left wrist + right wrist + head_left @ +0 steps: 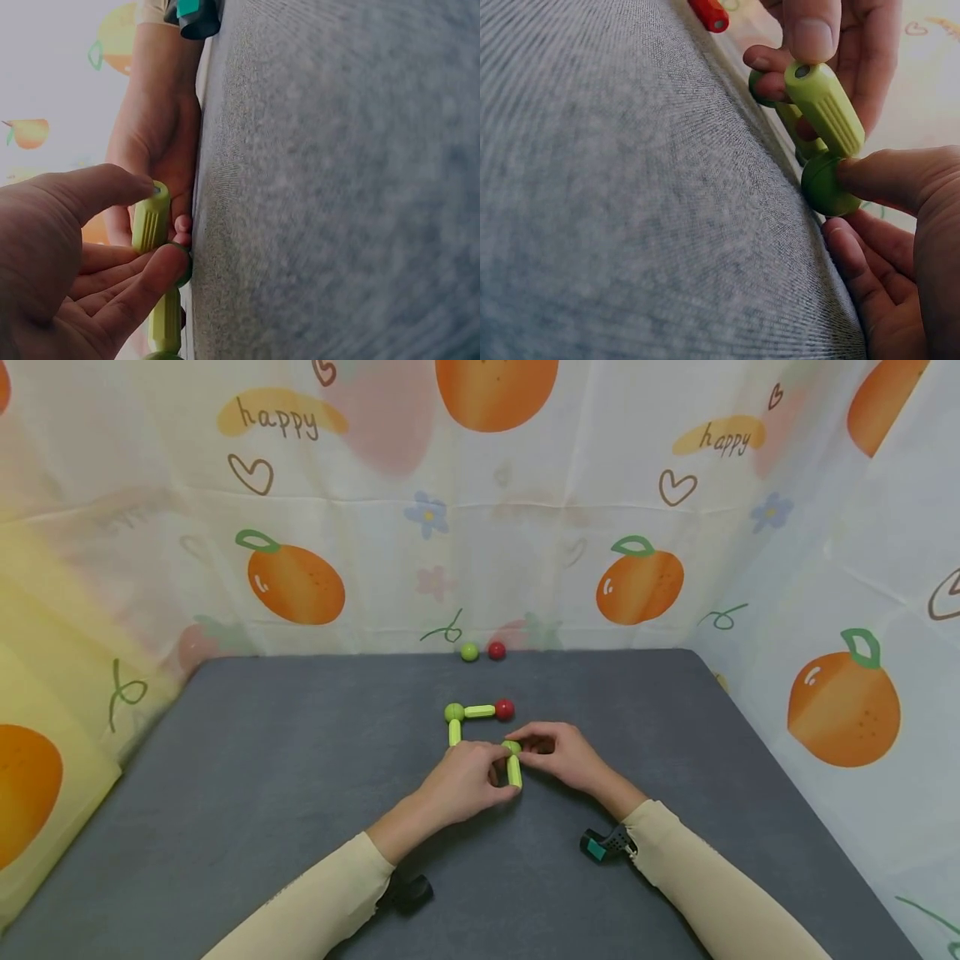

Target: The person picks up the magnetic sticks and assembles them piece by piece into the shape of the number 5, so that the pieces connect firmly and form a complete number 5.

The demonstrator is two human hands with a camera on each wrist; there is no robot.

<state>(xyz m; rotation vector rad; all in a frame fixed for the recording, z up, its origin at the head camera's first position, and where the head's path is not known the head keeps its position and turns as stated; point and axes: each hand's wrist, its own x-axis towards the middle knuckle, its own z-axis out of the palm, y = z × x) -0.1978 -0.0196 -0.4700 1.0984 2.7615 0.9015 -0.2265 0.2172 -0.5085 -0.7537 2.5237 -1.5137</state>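
Note:
On the grey mat (285,793) lies a toy frame: a green ball (453,712), a green rod (480,712) leading to a red ball (504,709), and a second green rod (454,732) running toward me. My left hand (501,777) pinches a loose green rod (514,771) (825,105) between thumb and fingers. My right hand (527,746) pinches a green ball (512,747) (829,184) that sits at that rod's far end. In the left wrist view my thumb presses the rod (150,217).
A green ball (469,652) and a red ball (497,650) lie at the mat's far edge. A fruit-print cloth (637,527) walls in the back and both sides. A red rod-like piece (709,13) shows at the top of the right wrist view.

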